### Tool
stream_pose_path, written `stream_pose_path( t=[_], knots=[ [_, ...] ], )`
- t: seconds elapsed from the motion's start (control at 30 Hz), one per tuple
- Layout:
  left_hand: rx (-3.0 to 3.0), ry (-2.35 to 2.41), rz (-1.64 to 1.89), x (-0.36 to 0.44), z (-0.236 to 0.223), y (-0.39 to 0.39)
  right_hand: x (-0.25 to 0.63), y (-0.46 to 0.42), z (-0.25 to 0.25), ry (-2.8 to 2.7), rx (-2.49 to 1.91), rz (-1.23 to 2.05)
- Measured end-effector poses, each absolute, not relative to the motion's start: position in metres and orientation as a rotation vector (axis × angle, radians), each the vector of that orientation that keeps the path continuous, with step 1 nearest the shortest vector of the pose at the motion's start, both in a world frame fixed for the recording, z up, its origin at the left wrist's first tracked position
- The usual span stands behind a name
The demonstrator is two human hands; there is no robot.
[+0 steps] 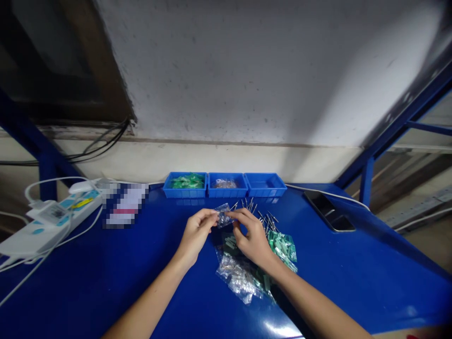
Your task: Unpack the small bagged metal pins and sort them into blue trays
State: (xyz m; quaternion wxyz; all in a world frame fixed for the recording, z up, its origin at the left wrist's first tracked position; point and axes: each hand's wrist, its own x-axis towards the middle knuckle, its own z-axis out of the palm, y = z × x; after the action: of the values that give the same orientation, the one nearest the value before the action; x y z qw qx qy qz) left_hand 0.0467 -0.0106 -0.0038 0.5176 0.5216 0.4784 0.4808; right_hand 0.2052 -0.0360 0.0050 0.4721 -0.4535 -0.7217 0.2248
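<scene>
A small clear plastic bag [223,217] is held up between my two hands over the blue table. My left hand [199,231] pinches its left edge between thumb and fingers. At the bag's right side, my right hand [251,234] has its fingertips closed against it; what is inside is too small to tell. Below my right hand lies a pile of clear bags [240,278], with green packets [283,247] to its right. Several dark thin metal rods [267,220] lie scattered just behind my right hand.
Three blue bins stand along the wall: one with green packets [187,181], one with clear bags [226,183], and an empty right bin [265,183]. A phone [329,210] lies right; a power strip [52,226] with white cables lies left, beside a blurred item [125,205].
</scene>
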Motion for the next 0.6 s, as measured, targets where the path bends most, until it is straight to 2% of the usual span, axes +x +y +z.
stream_pose_path(
  t=[0.23,0.37,0.47,0.6],
  knots=[
    [1.915,1.214,1.343,0.046,-0.003,-0.016,0.203,-0.032,0.012,-1.372,-1.274,0.985],
    [2.234,1.132,1.318,0.049,-0.001,-0.024,0.204,-0.029,0.009,-1.276,-1.295,1.109],
    [2.165,1.132,1.239,0.050,-0.001,-0.024,0.206,-0.028,0.007,-1.385,-1.289,0.943],
    [1.646,1.146,1.128,0.049,-0.003,-0.019,0.208,-0.031,0.004,-1.660,-1.227,0.507]
  ],
)
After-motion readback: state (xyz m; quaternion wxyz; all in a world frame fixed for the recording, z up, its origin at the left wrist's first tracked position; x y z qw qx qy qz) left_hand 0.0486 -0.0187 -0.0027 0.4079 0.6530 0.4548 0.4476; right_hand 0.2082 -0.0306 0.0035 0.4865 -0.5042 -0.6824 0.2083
